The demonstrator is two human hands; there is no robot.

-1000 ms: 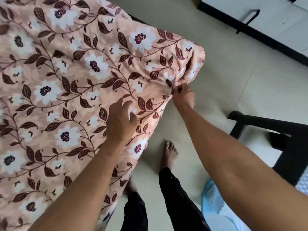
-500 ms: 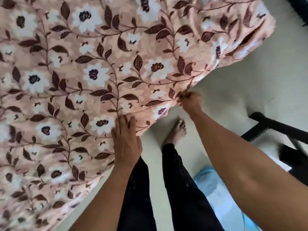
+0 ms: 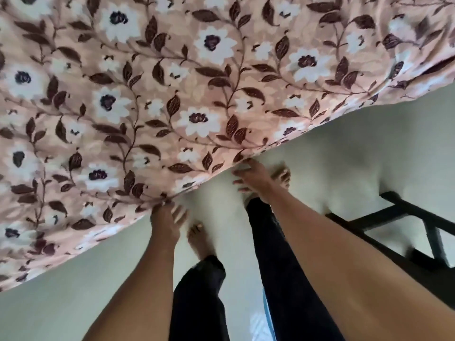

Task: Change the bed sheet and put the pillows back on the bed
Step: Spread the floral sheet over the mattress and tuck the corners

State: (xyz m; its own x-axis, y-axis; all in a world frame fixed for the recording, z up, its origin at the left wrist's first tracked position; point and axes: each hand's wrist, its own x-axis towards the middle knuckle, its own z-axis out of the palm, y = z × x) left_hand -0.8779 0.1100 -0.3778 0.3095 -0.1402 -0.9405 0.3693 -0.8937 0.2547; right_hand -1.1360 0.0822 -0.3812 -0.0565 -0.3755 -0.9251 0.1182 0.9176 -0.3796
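- The bed sheet is peach-pink with white flowers and dark brown leaves. It fills the upper and left part of the view, and the bed under it is fully hidden.
- The free edge of the sheet runs slantwise from the lower left to the upper right, and it hangs above the pale floor.
- The left hand reaches up to this edge, where the cloth is drawn into small folds just at the hand. Some of its fingers lie straight and free below the edge. It cannot be told whether the others pinch the sheet, because the hand is blurred.
- The right hand is farther right along the same edge. Its fingers are spread and straight (released, not clenched), and only the upper one touches the cloth.
- Both forearms are bare and stretch forward from the bottom of the view.
- Between the arms stand two legs in black trousers, with bare feet on the floor near the sheet's edge.
- A black frame, perhaps of a chair, stands on the floor at the right, apart from the bed.
- A light blue thing shows near the bottom between the legs, too blurred to name.
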